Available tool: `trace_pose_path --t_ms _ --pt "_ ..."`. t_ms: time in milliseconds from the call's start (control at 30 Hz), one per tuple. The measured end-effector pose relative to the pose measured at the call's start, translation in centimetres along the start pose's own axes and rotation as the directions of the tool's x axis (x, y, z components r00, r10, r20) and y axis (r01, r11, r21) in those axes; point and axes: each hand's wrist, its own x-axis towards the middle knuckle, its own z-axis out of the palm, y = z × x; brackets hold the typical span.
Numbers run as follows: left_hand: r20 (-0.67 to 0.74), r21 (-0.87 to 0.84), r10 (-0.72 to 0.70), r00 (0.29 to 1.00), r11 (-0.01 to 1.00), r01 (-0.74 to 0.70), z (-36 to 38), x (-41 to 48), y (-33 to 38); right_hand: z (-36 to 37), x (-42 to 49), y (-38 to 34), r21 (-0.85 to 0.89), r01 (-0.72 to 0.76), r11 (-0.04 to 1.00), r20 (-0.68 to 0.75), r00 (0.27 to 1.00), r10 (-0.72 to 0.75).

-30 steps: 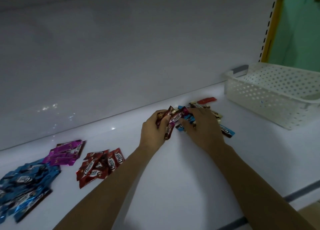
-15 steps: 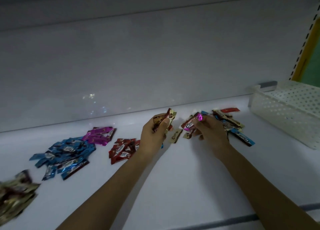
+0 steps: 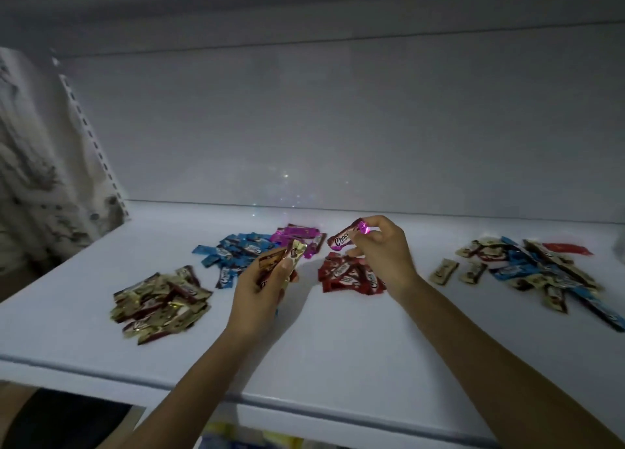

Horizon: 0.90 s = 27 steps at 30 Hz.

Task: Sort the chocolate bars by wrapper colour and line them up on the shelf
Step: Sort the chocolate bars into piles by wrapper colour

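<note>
white shelf (image 3: 304, 411), front lip nearest the camera, bears all items. two bare forearms reach in over the lip from the near side.

gold pile (image 3: 159, 303) lies near left, loosely heaped. left hand (image 3: 260, 289) is just right of it and raised off the shelf, fingers curled round a small bunch of bars (image 3: 284, 259) in gold and brown wrappers, thumb pressed across them.

red pile (image 3: 348, 276) lies at centre, partly hidden by the right hand. right hand (image 3: 382, 252) is held above that pile, thumb and fingertips pinching one pink-ended bar (image 3: 348, 237) by its right end; bar tilted, left end lower, lettering towards the camera.

two loose gold bars (image 3: 444, 271) lie right of the red pile, apart from each other. mixed heap (image 3: 541, 273) of blue, gold and brown bars spreads at the right, unsorted. one red bar (image 3: 571, 248) lies at its far right edge.

blue pile (image 3: 233, 252) sits farther back, left of centre, touching the pink pile (image 3: 297, 237) on its right.

back panel (image 3: 338, 127) closes the far side. slotted upright (image 3: 94, 144) stands far left.
</note>
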Motion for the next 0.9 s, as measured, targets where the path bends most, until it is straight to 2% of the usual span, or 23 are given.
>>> trace_pose_path --t_ms 133,300,400,467,533,600,667,733,800,900 --pt "-0.112 -0.048 -0.059 0.992 0.997 0.054 -2.3 0.2 -1.3 4.5 2.6 0.0 0.008 -0.139 0.99 -0.005 0.99 0.139" --pt "-0.062 -0.064 -0.046 0.997 0.997 0.042 -2.6 0.7 -1.7 7.8 5.3 -0.8 0.035 -0.246 0.969 0.029 0.969 0.245" --pt "-0.051 -0.101 -0.05 0.997 0.994 0.045 -2.8 0.7 -1.8 8.3 6.1 -0.9 -0.078 -0.3 0.951 0.068 0.95 0.305" --pt "-0.06 -0.121 -0.055 0.997 0.992 0.048 -2.8 0.8 -1.8 8.2 6.0 -0.8 -0.225 -0.225 0.948 0.04 0.97 0.24" --pt "-0.074 -0.123 -0.064 0.995 0.991 0.054 -2.7 0.9 -1.9 8.0 4.9 -1.3 -0.28 -0.11 0.954 0.076 0.988 0.137" --pt "-0.074 -0.141 -0.066 0.995 0.988 0.055 -2.7 0.9 -1.9 7.9 3.1 -1.9 -0.239 -0.053 0.97 0.232 0.966 0.11" --pt "-0.06 -0.155 -0.047 0.997 0.987 0.038 -2.8 0.9 -1.8 7.7 1.1 -2.3 -0.238 -0.009 0.971 0.408 0.907 0.109" --pt "-0.048 -0.174 -0.024 0.999 0.985 0.016 -2.7 0.8 -1.5 7.7 -0.4 -2.4 -0.251 0.05 0.967 0.508 0.857 0.087" --pt "-0.046 -0.181 -0.012 0.999 0.984 0.003 -2.7 0.7 -1.4 7.9 -1.0 -2.1 -0.229 0.083 0.97 0.504 0.863 0.045" --pt "-0.068 -0.204 -0.02 0.997 0.979 0.005 -2.7 0.5 -1.3 8.0 -0.9 -2.5 -0.167 0.084 0.982 0.405 0.914 -0.009"
